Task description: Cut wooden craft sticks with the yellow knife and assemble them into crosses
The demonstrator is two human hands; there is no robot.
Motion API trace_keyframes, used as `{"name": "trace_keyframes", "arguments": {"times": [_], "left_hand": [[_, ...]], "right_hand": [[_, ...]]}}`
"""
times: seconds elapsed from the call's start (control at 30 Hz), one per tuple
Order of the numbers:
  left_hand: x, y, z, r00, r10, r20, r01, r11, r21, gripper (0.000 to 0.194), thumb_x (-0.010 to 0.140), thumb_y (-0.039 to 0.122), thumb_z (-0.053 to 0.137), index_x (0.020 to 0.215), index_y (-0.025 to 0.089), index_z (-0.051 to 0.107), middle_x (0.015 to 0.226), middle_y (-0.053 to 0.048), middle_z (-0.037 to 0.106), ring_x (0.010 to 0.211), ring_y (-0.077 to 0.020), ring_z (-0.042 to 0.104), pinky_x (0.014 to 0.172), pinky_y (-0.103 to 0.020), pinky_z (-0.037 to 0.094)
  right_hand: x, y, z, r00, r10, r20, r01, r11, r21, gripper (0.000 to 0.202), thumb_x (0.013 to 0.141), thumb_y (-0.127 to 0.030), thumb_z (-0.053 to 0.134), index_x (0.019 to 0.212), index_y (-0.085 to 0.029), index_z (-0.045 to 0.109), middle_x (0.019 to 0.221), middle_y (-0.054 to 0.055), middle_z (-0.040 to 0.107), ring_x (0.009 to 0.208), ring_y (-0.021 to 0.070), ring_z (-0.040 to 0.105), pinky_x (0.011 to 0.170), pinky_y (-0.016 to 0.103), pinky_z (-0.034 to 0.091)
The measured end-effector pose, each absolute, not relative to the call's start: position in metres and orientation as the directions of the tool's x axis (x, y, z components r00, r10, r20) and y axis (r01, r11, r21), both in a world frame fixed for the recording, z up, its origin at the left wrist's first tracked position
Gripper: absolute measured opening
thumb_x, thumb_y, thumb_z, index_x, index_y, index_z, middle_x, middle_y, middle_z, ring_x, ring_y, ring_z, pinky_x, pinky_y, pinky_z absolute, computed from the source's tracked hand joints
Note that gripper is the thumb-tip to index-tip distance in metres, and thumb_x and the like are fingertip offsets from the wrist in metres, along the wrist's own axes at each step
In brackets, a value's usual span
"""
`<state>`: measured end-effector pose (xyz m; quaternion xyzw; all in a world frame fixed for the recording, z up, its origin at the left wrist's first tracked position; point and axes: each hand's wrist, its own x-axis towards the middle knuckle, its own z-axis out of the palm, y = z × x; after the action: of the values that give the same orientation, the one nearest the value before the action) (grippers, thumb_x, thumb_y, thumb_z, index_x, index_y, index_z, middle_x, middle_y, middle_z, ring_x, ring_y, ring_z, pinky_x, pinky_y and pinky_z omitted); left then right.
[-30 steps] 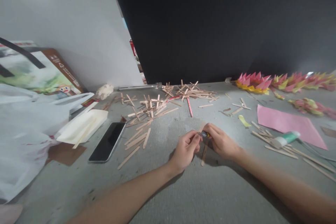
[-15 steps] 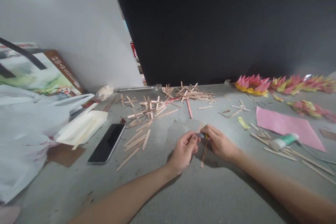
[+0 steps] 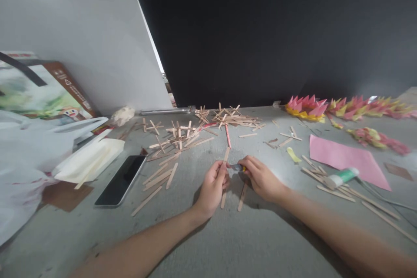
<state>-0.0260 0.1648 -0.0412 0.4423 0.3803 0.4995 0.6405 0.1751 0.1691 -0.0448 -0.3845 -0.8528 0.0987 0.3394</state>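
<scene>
Between the thumb and fingers of my left hand (image 3: 211, 187) is a wooden craft stick (image 3: 226, 154), its upper end poking out above the grip and its lower end below. My right hand (image 3: 263, 178) is closed on a small utility knife (image 3: 239, 168), whose blade points left at the stick. Whether the blade touches the wood I cannot tell. Under my right hand another craft stick (image 3: 243, 196) lies on the grey table. A red-and-white patterned strip (image 3: 227, 136) lies just beyond my left hand.
Several loose craft sticks (image 3: 158, 180) and a phone (image 3: 121, 181) lie on the left, beside a white tray (image 3: 97, 156) and plastic bag (image 3: 29, 169). Rightward are pink paper (image 3: 345, 156), a green-and-white hot glue gun (image 3: 341, 178) with cable, and folded-paper flowers (image 3: 306, 107).
My hands have drawn apart a little, the left one moving left. The craft stick in it now shows upright, and the knife blade is more visible.
</scene>
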Motion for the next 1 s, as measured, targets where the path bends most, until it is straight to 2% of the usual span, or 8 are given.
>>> {"name": "trace_keyframes", "arguments": {"times": [0.2,0.47,0.83,1.0], "left_hand": [[-0.0258,0.1661,-0.041,0.216,0.976,-0.005,-0.282,0.067,0.957,0.042,0.095,0.058,0.067,0.104,0.017,0.062,0.068,0.007,0.042,0.055,-0.0075,0.037,0.051,-0.02,0.029],[-0.0287,0.1667,-0.0441,0.268,0.963,0.01,-0.285,0.069,0.956,0.04,0.099,0.046,0.063,0.128,0.02,0.061,0.08,0.004,0.051,0.058,-0.0067,0.048,0.057,-0.021,0.035],[-0.0272,0.1608,-0.0395,0.23,0.97,0.078,-0.22,-0.026,0.975,0.041,0.1,0.053,0.061,0.124,0.02,0.056,0.082,0.004,0.057,0.059,-0.0093,0.058,0.059,-0.023,0.046],[-0.026,0.1592,-0.038,0.225,0.971,0.087,-0.191,-0.044,0.981,0.036,0.101,0.053,0.059,0.111,0.019,0.055,0.081,0.003,0.06,0.057,-0.0102,0.059,0.059,-0.025,0.046]], "right_hand": [[0.1742,0.1733,-0.0474,-0.432,0.737,0.52,0.631,0.659,-0.409,0.03,0.103,-0.008,0.038,0.123,-0.021,0.056,0.107,0.012,0.066,0.097,0.0261,0.062,0.083,0.038,0.054],[0.1745,0.1736,-0.0455,-0.411,0.746,0.525,0.635,0.647,-0.423,0.029,0.105,-0.01,0.037,0.125,-0.019,0.056,0.106,0.012,0.066,0.094,0.0249,0.063,0.081,0.037,0.053],[0.1724,0.1712,-0.0407,-0.439,0.718,0.539,0.621,0.677,-0.395,0.031,0.103,-0.008,0.041,0.127,-0.019,0.057,0.107,0.012,0.066,0.095,0.0258,0.064,0.082,0.037,0.054],[0.1714,0.1692,-0.041,-0.468,0.706,0.532,0.59,0.698,-0.407,0.029,0.105,-0.014,0.041,0.129,-0.019,0.056,0.105,0.012,0.065,0.093,0.0251,0.064,0.08,0.036,0.055]]}}
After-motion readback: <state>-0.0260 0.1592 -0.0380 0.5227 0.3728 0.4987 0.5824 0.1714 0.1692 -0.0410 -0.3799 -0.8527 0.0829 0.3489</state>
